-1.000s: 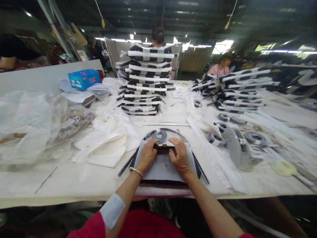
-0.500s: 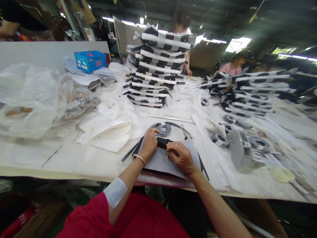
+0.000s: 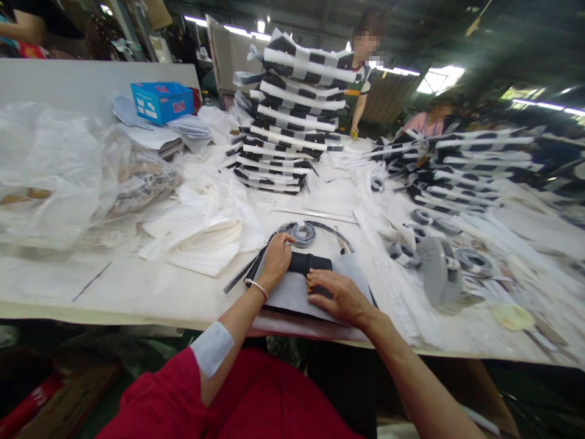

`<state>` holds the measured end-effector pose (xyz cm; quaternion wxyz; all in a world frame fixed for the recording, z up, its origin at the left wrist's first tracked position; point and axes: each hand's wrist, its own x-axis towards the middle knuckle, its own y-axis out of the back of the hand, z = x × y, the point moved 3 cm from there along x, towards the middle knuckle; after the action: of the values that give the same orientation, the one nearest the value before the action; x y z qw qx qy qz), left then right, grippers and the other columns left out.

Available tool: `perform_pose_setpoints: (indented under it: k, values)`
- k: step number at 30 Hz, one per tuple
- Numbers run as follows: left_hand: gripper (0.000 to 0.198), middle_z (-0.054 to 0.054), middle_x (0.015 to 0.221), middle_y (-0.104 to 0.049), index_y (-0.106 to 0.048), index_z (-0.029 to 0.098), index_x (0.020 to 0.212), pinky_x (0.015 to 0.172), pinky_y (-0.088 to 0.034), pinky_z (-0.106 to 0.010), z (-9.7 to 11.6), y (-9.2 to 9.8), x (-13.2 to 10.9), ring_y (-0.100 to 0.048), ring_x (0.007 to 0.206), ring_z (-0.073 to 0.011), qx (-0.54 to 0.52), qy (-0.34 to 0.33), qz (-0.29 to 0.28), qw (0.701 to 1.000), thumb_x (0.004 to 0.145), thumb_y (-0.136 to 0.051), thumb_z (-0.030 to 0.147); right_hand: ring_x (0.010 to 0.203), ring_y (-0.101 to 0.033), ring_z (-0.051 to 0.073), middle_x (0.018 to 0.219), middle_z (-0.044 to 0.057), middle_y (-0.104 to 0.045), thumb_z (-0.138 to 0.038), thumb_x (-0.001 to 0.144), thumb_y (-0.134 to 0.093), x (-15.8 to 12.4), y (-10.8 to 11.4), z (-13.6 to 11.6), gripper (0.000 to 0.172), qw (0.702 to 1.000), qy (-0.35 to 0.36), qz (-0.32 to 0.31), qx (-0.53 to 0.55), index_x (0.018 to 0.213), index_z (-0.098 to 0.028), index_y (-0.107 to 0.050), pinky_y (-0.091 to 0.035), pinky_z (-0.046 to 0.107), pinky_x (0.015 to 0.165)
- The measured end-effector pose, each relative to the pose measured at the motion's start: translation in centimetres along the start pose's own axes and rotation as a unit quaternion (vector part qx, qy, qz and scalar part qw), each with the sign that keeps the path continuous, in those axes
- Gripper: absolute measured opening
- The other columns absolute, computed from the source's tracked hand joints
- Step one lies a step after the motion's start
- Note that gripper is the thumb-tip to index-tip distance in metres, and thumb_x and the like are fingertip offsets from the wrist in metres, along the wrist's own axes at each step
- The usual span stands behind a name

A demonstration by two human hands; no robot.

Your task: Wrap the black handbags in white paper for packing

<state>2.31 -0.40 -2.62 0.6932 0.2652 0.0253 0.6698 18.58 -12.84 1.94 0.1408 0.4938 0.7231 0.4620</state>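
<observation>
On the table edge before me lies a black bag point(image 3: 292, 314), a pale grey sheet point(image 3: 292, 291) covering most of its face. A wide black strap tab point(image 3: 299, 263) runs across the sheet. My left hand point(image 3: 276, 262) rests on the bag's upper left, beside the tab, fingers stretched forward. Over the tab's lower part lies my right hand point(image 3: 340, 296), its fingers extended flat near a small gold-coloured metal piece point(image 3: 309, 285). A coiled strap in clear wrap point(image 3: 302, 233) sits just behind the bag, at the bag's curved handle point(image 3: 336, 230).
A tall stack of wrapped black bags point(image 3: 295, 125) stands behind, another stack point(image 3: 475, 164) to the right. White sheets point(image 3: 201, 244), a plastic bag point(image 3: 50, 177) and a blue box point(image 3: 162, 102) are left. A grey tape dispenser point(image 3: 439, 271) and strap coils point(image 3: 404, 254) are right. Co-workers stand beyond.
My right hand has flattened down over the tab, which was lifted and pinched before and now lies on the sheet. My left hand has stayed in place. A co-worker behind the stack has shifted right.
</observation>
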Motion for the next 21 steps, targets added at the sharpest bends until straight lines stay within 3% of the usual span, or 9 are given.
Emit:
perform_pose_setpoints:
  k: [6,11,15,17,19,21]
  values:
    - [0.03,-0.005,0.091,-0.064,-0.06,0.019,0.087,0.093,-0.049,-0.039,0.7,0.0,0.0,-0.061,0.094,-0.0209,0.014,-0.01,-0.015,1.0,0.073,-0.042,0.0,0.111,-0.064,0.02,0.103,0.004,-0.073,-0.025,0.094,-0.058,0.1,-0.9,0.4,0.012,0.997,-0.052,0.046,0.023,0.096,-0.024,-0.07,-0.051,0.037,0.098]
    - [0.032,-0.005,0.095,-0.064,-0.061,0.019,0.092,0.092,-0.049,-0.036,3.7,1.3,-0.4,-0.061,0.094,-0.0203,0.035,-0.051,-0.061,0.996,0.075,-0.041,0.001,0.095,-0.064,0.018,0.099,0.003,-0.07,-0.022,0.086,-0.068,0.2,-1.2,0.6,0.016,0.991,-0.124,0.042,0.016,0.101,-0.024,-0.068,-0.051,0.034,0.088]
    - [0.033,-0.001,0.091,-0.065,-0.064,0.023,0.089,0.088,-0.049,-0.031,6.4,2.7,-4.3,-0.062,0.09,-0.0187,0.072,-0.132,-0.189,0.97,0.074,-0.044,0.001,0.096,-0.064,0.019,0.102,0.003,-0.07,-0.023,0.085,-0.067,0.0,-1.2,0.6,0.021,0.987,-0.145,0.042,0.048,0.106,-0.024,-0.067,-0.051,0.035,0.09]
    - [0.035,-0.003,0.098,-0.066,-0.064,0.023,0.1,0.088,-0.049,-0.032,6.8,2.7,-7.2,-0.062,0.092,-0.0197,0.144,-0.179,-0.282,0.931,0.08,-0.042,0.003,0.097,-0.065,0.019,0.104,0.004,-0.071,-0.025,0.087,-0.066,-0.2,-1.3,0.8,0.023,0.983,-0.151,0.052,0.086,0.11,-0.024,-0.067,-0.051,0.036,0.092]
    - [0.038,-0.005,0.104,-0.066,-0.06,0.022,0.113,0.09,-0.049,-0.034,6.4,2.5,-9.5,-0.062,0.096,-0.021,0.199,-0.191,-0.309,0.91,0.085,-0.04,0.004,0.098,-0.066,0.019,0.105,0.004,-0.071,-0.027,0.087,-0.066,-0.4,-1.4,1.0,0.025,0.979,-0.156,0.058,0.122,0.112,-0.023,-0.066,-0.051,0.036,0.094]
    - [0.038,-0.007,0.109,-0.066,-0.057,0.021,0.119,0.092,-0.049,-0.036,5.8,2.3,-10.7,-0.062,0.1,-0.0221,0.226,-0.188,-0.3,0.908,0.089,-0.039,0.005,0.1,-0.067,0.019,0.106,0.004,-0.072,-0.026,0.087,-0.066,-0.6,-1.5,1.2,0.025,0.975,-0.157,0.059,0.145,0.111,-0.022,-0.067,-0.051,0.036,0.095]
